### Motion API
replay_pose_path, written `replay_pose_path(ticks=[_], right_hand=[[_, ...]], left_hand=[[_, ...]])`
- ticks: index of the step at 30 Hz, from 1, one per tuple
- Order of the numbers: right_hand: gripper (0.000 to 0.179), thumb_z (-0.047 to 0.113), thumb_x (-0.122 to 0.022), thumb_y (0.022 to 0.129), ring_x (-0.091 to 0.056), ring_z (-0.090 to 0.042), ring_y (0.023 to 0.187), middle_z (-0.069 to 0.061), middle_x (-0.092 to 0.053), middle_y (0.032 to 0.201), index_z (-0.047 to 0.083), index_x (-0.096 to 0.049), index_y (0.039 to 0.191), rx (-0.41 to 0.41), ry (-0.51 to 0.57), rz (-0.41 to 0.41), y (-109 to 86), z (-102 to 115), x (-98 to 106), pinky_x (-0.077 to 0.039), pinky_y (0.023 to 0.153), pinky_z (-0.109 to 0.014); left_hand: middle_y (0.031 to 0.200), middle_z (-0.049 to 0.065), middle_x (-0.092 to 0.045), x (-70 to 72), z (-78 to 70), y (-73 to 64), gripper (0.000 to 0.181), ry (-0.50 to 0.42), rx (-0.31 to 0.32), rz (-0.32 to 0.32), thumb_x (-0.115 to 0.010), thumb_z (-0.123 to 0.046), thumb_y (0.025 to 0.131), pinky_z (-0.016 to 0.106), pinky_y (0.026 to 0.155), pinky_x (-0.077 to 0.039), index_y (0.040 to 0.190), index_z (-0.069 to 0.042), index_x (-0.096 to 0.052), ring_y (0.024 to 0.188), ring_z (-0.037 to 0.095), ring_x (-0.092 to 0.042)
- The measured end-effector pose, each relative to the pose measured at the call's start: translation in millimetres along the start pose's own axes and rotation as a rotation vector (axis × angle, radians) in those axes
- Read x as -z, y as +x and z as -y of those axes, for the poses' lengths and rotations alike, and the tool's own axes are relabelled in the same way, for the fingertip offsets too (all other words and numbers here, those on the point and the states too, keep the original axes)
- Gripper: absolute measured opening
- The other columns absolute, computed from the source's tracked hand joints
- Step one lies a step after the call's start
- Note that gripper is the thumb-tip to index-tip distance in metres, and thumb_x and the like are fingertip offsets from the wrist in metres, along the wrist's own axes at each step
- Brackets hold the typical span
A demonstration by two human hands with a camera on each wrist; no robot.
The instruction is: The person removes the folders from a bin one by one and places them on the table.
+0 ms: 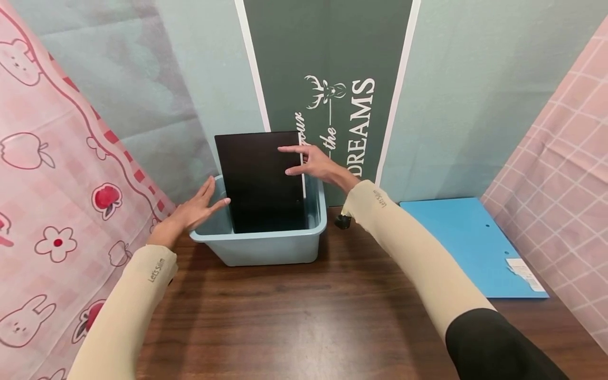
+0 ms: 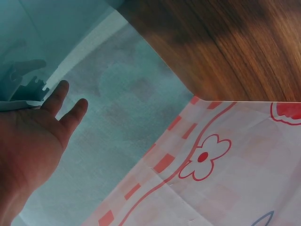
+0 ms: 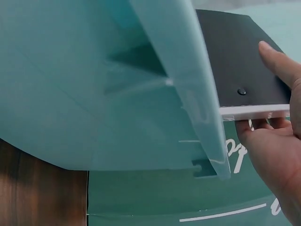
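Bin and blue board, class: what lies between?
Between bin and board, the head view shows the right arm's beige sleeve crossing above the tabletop, and a small black object.

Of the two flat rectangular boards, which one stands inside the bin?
The black board: it stands in the light-blue bin, whereas the bright blue board lies flat on the table.

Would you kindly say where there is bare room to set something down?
Widest: the tabletop before the bin, between the left sleeve and right sleeve. A narrower patch, partly hidden by the right sleeve, separates bin and blue board. Crowded: the bin, with the black panel inside, left hand and right hand close by.
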State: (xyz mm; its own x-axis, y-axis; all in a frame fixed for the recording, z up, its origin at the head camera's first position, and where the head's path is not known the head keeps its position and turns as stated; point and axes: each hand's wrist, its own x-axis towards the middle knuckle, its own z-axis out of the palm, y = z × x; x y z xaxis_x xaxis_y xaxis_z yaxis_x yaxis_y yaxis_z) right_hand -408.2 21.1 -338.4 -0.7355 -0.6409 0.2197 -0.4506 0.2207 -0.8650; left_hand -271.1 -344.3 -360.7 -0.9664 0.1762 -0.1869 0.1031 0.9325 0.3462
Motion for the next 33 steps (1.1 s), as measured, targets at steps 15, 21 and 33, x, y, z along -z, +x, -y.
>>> replay_pose_path(ticks=[15,21,33], right_hand=[[0.066,-0.004,-0.085,0.085,-0.044,-0.017,0.150,-0.002,-0.060,0.154,0.024,-0.070,0.143,-0.019,0.001,-0.104,6.1,-4.5,-13.7,-0.038,0.122,-0.043],[0.067,-0.008,-0.085,0.084,-0.045,-0.015,0.148,-0.002,-0.061,0.152,0.025,-0.072,0.140,-0.049,0.010,-0.163,3.7,-1.1,-10.4,-0.043,0.117,-0.039],[0.068,-0.004,-0.086,0.085,-0.048,-0.011,0.133,-0.002,-0.059,0.155,0.030,-0.071,0.141,-0.065,0.017,-0.226,-0.7,6.8,-3.5,-0.043,0.100,-0.031]], left_hand=[[0.176,0.004,0.025,0.6,-1.9,2.2,0.096,-0.014,0.022,0.003,-0.028,-0.075,0.105,0.075,0.120,-0.018,0.167,-0.019,0.020,0.161,0.047,-0.008],[0.175,0.004,0.025,1.5,-4.0,2.3,0.097,-0.017,0.036,0.006,-0.028,-0.076,0.105,0.076,0.119,-0.019,0.166,-0.020,0.022,0.161,0.049,-0.010],[0.176,0.010,0.024,4.9,-4.2,-0.3,0.097,-0.011,0.020,-0.003,-0.031,-0.071,0.107,0.072,0.120,-0.022,0.167,-0.014,0.019,0.161,0.049,-0.008]])
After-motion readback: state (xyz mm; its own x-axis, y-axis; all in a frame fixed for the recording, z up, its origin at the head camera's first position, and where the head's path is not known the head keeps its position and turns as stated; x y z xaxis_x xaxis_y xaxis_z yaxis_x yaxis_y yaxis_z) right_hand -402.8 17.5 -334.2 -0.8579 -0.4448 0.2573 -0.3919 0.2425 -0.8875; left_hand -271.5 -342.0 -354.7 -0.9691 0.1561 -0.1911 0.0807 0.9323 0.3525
